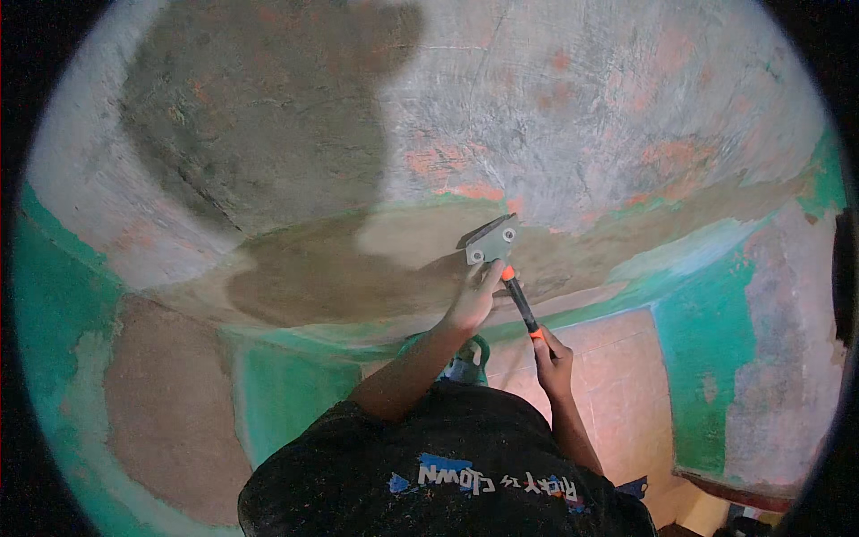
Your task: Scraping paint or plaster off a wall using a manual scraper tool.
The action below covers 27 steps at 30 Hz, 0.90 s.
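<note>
A long-handled scraper [520,299] with a grey metal head, two screws and a dark blade is tilted up and to the left in front of a scraped, patchy wall surface [456,241]. My left hand [473,299] holds it at the neck and the lower edge of the head; some fingers are hidden behind it. Lower down, my right hand [553,366] is closed around the end of the black and orange handle. The blade is close to a band of bare, brownish plaster; whether it touches is unclear.
Above the band spreads grey plaster [604,101] with orange-pink patches and a dark shadow. Green paint [704,335] remains on surfaces at both sides. Below are a pinkish tiled surface [604,376] and a partly hidden green object with a handle [482,352].
</note>
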{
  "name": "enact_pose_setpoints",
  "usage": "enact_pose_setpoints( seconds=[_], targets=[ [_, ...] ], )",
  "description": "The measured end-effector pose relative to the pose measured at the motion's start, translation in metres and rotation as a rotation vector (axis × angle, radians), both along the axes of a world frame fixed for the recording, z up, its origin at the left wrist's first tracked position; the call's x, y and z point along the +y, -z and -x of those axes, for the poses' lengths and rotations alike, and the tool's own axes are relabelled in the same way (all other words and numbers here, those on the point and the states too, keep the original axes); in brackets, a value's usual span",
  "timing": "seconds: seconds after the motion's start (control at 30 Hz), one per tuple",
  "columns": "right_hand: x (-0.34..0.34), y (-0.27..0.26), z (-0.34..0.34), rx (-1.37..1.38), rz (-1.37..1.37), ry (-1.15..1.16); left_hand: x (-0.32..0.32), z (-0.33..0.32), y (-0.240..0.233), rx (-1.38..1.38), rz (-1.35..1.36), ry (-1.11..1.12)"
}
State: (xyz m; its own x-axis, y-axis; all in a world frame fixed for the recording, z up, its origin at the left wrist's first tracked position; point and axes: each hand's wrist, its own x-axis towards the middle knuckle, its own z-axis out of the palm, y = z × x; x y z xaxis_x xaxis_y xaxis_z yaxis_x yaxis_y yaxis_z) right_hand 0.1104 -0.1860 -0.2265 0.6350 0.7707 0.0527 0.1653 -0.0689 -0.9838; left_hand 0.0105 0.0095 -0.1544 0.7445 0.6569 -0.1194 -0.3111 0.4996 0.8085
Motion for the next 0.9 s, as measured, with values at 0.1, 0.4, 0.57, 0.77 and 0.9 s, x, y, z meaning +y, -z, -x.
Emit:
enact_pose_setpoints(
  seconds=[0.1, 0.4, 0.57, 0.77, 0.9],
  targets=[
    [0.001, 0.011, -0.001, 0.012, -0.072, 0.024, 0.006, -0.001, 0.017, 0.006, -0.093, 0.039],
    [0.001, 0.007, 0.000, 0.053, -0.061, 0.027, 0.001, 0.002, 0.001, -0.002, 0.033, 0.014],
    [0.004, -0.007, 0.000, -0.006, -0.035, 0.004, -0.002, 0.003, -0.015, -0.051, 0.029, -0.041],
    [0.006, -0.016, 0.003, -0.054, -0.053, -0.007, 0.003, 0.011, -0.014, -0.064, 0.009, -0.023],
    [0.007, -0.020, 0.008, -0.049, -0.077, 0.002, -0.004, 0.014, -0.034, -0.052, 0.005, -0.085]
  ],
)
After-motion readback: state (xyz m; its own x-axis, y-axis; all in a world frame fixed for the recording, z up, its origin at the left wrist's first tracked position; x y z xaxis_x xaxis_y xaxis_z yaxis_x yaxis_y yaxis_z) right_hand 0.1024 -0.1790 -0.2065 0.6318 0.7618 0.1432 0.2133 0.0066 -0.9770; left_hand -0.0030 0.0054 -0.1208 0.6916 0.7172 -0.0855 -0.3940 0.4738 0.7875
